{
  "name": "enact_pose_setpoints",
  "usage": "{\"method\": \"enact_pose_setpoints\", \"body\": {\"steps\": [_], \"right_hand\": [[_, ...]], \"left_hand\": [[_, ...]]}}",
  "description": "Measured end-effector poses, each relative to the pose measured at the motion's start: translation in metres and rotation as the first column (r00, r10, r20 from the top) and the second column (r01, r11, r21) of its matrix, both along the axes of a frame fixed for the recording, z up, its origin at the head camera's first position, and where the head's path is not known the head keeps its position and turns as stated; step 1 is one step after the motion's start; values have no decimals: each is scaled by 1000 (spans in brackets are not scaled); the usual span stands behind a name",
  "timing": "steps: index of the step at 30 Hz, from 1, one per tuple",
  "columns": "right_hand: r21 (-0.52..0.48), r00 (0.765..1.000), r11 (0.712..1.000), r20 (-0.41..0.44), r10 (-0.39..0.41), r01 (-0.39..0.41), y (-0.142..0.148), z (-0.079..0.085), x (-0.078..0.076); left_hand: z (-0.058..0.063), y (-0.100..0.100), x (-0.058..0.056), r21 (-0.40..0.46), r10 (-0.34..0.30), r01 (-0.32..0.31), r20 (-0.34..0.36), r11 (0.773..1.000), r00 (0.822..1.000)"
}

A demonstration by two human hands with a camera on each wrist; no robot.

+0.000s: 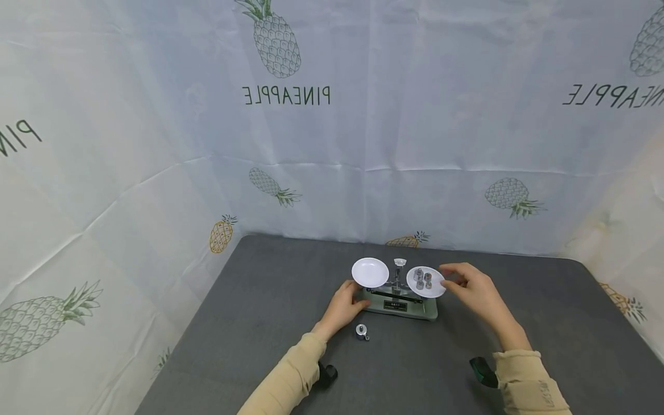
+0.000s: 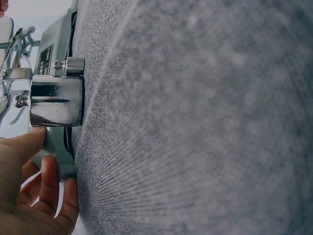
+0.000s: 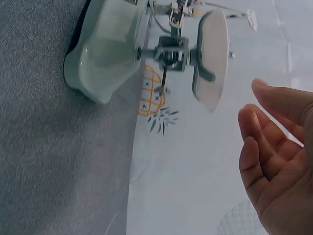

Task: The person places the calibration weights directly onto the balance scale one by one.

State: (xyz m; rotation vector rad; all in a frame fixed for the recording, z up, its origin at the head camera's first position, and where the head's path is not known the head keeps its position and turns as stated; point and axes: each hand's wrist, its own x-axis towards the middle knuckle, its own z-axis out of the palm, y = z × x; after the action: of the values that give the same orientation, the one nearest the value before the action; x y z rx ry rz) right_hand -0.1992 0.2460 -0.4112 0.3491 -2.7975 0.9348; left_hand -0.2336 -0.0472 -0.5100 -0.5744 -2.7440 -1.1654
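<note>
A green-based balance scale (image 1: 415,312) stands on the dark table, a white pan on each side. The left pan (image 1: 370,272) is bare, while several small metal weights (image 1: 422,278) stand on the right pan (image 1: 437,287). My left hand (image 1: 342,305) grips the left end of the base, thumb at the front and fingers round the end, as the left wrist view shows. Beside the right pan's rim, my right hand (image 1: 474,291) has loosely bent fingers with nothing between them; in the right wrist view a gap separates them from the pan.
In front of the scale, a large shiny weight (image 2: 56,105) stands on the table with a smaller weight (image 2: 75,65) beside it. The grey cloth-covered table (image 1: 259,323) ends at a hanging pineapple-print curtain (image 1: 430,115). Dark devices (image 1: 483,372) sit by both sleeves.
</note>
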Motion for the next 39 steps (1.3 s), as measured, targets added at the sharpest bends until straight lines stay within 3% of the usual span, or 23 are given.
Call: {"method": "enact_pose_setpoints", "body": {"steps": [7, 13, 25, 35, 39], "right_hand": [[-9, 999, 999, 18, -35, 35, 13, -4, 5], [-10, 992, 1000, 123, -25, 27, 19, -15, 5], [-46, 936, 999, 353, -3, 21, 15, -48, -1], [-163, 916, 986, 400, 40, 28, 3, -70, -8], [-274, 901, 961, 427, 76, 49, -1, -76, -12]], "left_hand": [[0, 0, -2, -17, 4, -4, -10, 1000, 1000], [0, -1, -4, -26, 7, -8, -19, 1000, 1000], [0, 1, -4, -22, 6, -7, -33, 1000, 999], [-1, 1, -2, -17, 5, -5, -11, 1000, 1000], [-1, 1, -1, -14, 7, -7, -12, 1000, 1000]]}}
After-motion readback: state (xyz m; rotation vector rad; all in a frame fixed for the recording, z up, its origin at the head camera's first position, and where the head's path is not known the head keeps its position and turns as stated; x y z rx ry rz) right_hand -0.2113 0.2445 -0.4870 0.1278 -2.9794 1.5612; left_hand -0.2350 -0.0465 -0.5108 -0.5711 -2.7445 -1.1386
